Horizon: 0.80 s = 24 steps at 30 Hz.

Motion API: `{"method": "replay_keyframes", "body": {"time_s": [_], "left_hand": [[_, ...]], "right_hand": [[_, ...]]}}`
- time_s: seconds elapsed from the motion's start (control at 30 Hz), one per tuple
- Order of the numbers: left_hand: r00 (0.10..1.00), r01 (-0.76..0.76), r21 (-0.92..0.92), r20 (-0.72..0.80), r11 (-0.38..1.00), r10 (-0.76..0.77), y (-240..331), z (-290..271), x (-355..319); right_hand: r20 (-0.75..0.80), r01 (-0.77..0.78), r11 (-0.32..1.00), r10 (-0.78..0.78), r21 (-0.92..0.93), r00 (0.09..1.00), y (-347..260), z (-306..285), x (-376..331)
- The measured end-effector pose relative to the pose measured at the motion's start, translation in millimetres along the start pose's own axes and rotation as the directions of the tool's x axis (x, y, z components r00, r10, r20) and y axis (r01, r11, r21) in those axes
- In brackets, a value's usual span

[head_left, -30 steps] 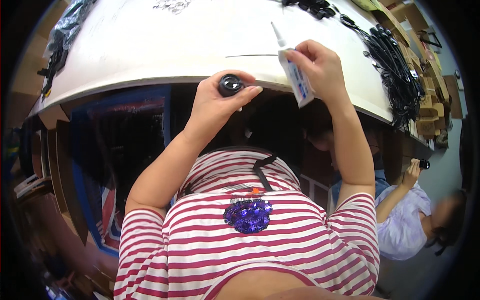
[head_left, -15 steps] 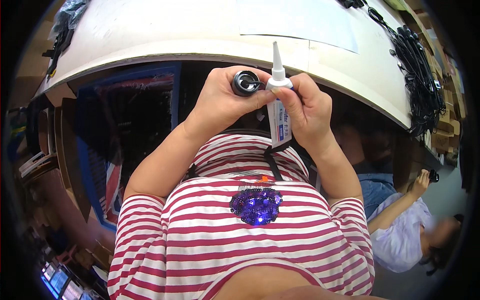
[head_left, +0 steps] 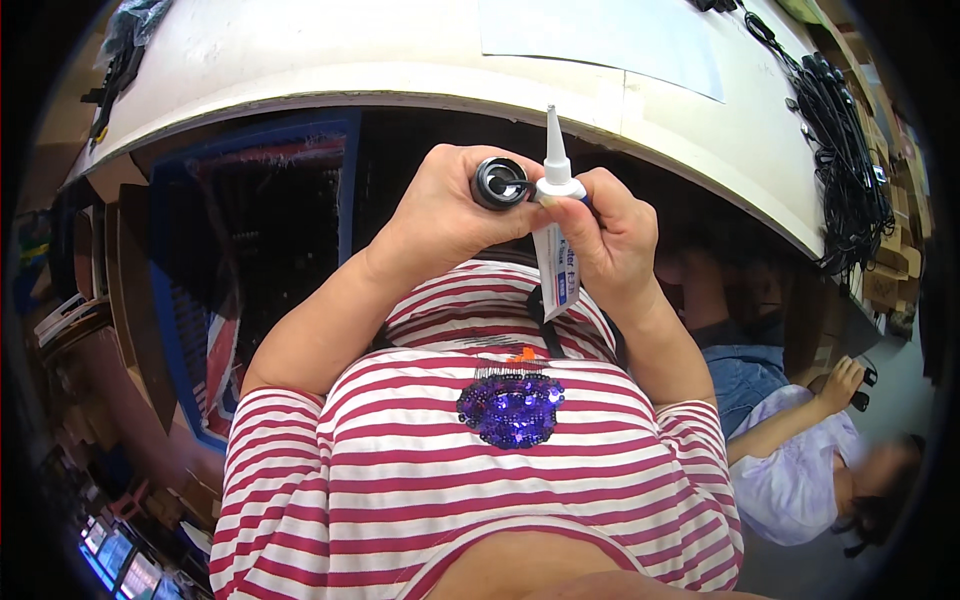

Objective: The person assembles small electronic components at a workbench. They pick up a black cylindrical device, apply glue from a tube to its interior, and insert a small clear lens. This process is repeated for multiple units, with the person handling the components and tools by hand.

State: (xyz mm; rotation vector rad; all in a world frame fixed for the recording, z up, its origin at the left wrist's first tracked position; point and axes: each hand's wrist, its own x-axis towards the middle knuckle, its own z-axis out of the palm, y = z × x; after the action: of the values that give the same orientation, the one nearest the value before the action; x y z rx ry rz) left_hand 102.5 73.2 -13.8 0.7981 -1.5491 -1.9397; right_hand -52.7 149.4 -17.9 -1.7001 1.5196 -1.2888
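My left hand [head_left: 447, 205] is closed around a short black cylindrical piece [head_left: 499, 184], whose open round end faces up and shows a pale ring inside. A thin dark strand runs from that opening toward my right hand [head_left: 617, 228]. Between its thumb and fingers, my right hand grips a white glue tube [head_left: 561, 275] with a long tapered nozzle pointing up. The fingertips of both hands meet near the tube's shoulder. Both hands are in front of my striped shirt, just off the table's near edge.
A white table [head_left: 330, 60] spans the far side, with a pale sheet [head_left: 610, 40] on it. Bundled black cables [head_left: 840, 160] lie at its right end. Below on the left stands a blue crate [head_left: 180, 290]. A co-worker [head_left: 790, 460] sits at the right holding a small black object [head_left: 866, 385].
Both hands, with the black cylindrical piece and the glue tube, sit slightly lower in the view. The co-worker's hand and its black object have turned a little.
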Motion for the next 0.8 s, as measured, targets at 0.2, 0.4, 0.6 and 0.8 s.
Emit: {"method": "replay_keyframes", "body": {"time_s": [0.2,0.4,0.6,0.8], "left_hand": [[1.0,-0.026,0.037,-0.001,0.999,0.026,1,1,-2],[0.999,-0.048,0.039,0.019,0.998,0.047,-1,0,-3],[0.998,-0.068,0.039,0.015,0.997,0.067,-1,1,-3],[0.993,-0.06,0.017,0.106,0.998,0.057,5,-5,8]], "right_hand": [[-0.027,0.038,0.999,-0.038,0.002,0.999,0,2,-2],[-0.036,0.052,0.999,-0.052,0.004,0.998,-3,4,-1],[-0.025,0.05,0.998,-0.051,-0.038,0.998,-3,1,-1],[0.07,0.036,0.999,-0.035,-0.017,0.997,-9,-20,13]]}}
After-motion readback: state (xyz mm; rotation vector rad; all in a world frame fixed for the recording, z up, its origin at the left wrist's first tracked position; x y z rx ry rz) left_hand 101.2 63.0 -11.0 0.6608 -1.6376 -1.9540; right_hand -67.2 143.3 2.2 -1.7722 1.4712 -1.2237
